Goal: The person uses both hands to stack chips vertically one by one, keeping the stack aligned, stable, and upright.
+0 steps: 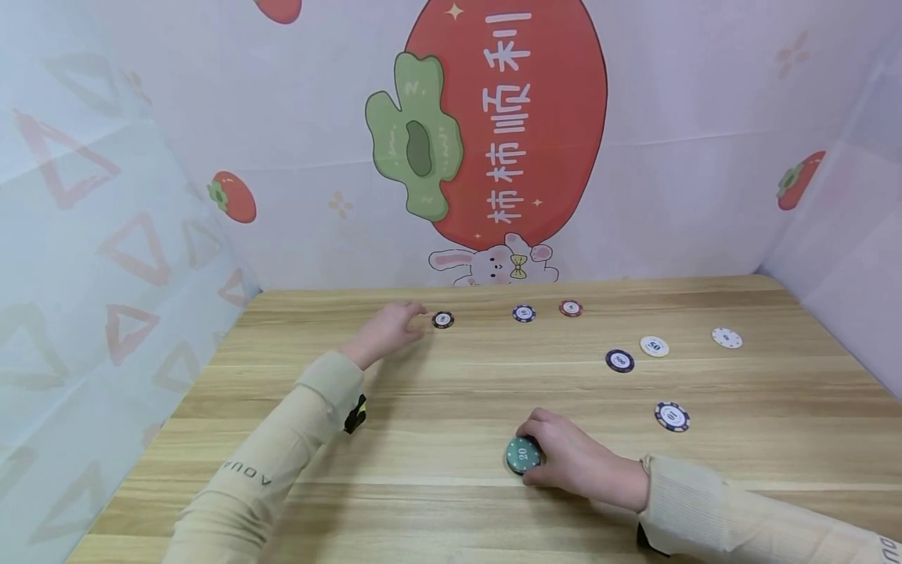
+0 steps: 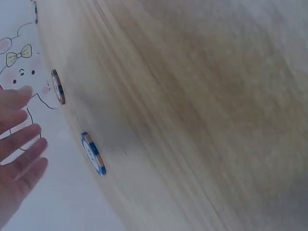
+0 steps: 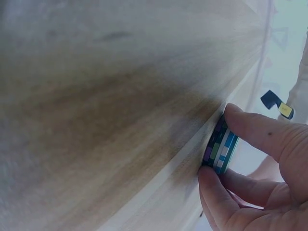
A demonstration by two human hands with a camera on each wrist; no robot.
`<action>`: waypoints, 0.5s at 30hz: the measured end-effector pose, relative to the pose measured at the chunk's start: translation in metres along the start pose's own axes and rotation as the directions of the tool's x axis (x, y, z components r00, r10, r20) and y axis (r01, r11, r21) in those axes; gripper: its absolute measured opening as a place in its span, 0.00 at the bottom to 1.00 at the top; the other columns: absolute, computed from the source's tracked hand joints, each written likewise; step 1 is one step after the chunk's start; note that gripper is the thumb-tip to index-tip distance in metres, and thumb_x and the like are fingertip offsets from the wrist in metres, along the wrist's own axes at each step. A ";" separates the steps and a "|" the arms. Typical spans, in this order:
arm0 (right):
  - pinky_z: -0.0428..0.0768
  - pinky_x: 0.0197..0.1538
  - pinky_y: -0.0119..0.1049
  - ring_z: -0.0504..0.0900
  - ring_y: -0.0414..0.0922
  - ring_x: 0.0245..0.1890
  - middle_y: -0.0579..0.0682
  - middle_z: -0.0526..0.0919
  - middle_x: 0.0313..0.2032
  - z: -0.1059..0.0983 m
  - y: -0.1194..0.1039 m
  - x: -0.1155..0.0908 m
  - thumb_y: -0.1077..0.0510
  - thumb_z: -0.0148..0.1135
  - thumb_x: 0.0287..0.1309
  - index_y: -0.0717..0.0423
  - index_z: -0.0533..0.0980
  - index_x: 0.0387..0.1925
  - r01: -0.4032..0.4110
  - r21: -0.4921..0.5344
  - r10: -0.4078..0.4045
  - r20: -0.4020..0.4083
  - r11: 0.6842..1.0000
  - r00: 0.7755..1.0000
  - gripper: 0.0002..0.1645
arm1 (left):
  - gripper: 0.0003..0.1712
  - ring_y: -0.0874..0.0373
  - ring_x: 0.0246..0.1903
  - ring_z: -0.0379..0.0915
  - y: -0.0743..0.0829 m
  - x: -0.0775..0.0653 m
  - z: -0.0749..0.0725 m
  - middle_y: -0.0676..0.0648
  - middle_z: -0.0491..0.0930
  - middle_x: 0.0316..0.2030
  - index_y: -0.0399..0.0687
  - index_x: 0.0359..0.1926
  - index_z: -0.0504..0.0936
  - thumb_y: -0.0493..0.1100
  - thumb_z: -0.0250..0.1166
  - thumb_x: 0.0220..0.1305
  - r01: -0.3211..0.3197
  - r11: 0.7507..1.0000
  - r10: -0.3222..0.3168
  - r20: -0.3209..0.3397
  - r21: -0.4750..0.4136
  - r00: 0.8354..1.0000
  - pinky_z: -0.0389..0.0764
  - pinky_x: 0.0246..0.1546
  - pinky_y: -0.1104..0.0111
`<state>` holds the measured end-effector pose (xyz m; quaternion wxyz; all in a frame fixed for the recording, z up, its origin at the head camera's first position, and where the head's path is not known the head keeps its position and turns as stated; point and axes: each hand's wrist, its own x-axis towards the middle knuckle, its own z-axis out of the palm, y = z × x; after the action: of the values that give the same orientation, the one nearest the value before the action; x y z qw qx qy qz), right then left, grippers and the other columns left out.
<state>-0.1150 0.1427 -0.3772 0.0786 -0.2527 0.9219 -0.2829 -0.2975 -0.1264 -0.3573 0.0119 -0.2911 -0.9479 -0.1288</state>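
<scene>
My right hand [image 1: 574, 462] pinches a small stack of poker chips [image 1: 523, 455] between thumb and fingers near the front middle of the table. A green chip marked 20 tops the stack. Several layered chip edges [image 3: 221, 147] show in the right wrist view, close over the wood. Farther back on the left, my left hand [image 1: 391, 329] reaches out with its fingertips right beside a black poker chip [image 1: 443, 319]. Its fingers [image 2: 24, 139] look relaxed and spread in the left wrist view, with nothing held.
Along the back lie a blue chip [image 1: 524, 313] and a red chip [image 1: 571, 308]. To the right are a dark chip marked 500 [image 1: 620, 361], a pale chip marked 50 [image 1: 654, 346], a white chip [image 1: 727, 338] and a dark chip marked 10 [image 1: 672, 417]. Printed cloth borders the wooden table [image 1: 437, 423].
</scene>
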 end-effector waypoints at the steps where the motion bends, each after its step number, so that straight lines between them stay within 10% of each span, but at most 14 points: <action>1: 0.76 0.38 0.32 0.73 0.39 0.34 0.44 0.72 0.34 0.000 0.000 0.000 0.60 0.73 0.35 0.63 0.76 0.39 -0.001 0.002 0.001 0.001 1.000 1.000 0.25 | 0.24 0.44 0.52 0.68 -0.001 0.000 0.000 0.38 0.73 0.52 0.36 0.55 0.71 0.39 0.63 0.57 0.008 1.000 -0.009 0.020 0.008 1.000 0.68 0.54 0.56; 15: 0.76 0.38 0.31 0.73 0.38 0.33 0.44 0.72 0.34 0.000 0.000 0.000 0.61 0.73 0.35 0.63 0.76 0.39 0.000 0.014 0.000 0.004 1.000 1.000 0.25 | 0.21 0.42 0.52 0.68 -0.013 -0.003 0.006 0.36 0.73 0.50 0.32 0.54 0.72 0.34 0.57 0.59 0.019 0.997 -0.025 0.087 0.077 0.996 0.66 0.56 0.54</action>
<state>-0.1148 0.1432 -0.3775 0.0821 -0.2526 0.9197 -0.2891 -0.3019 -0.1369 -0.3669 -0.0200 -0.2853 -0.9549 -0.0800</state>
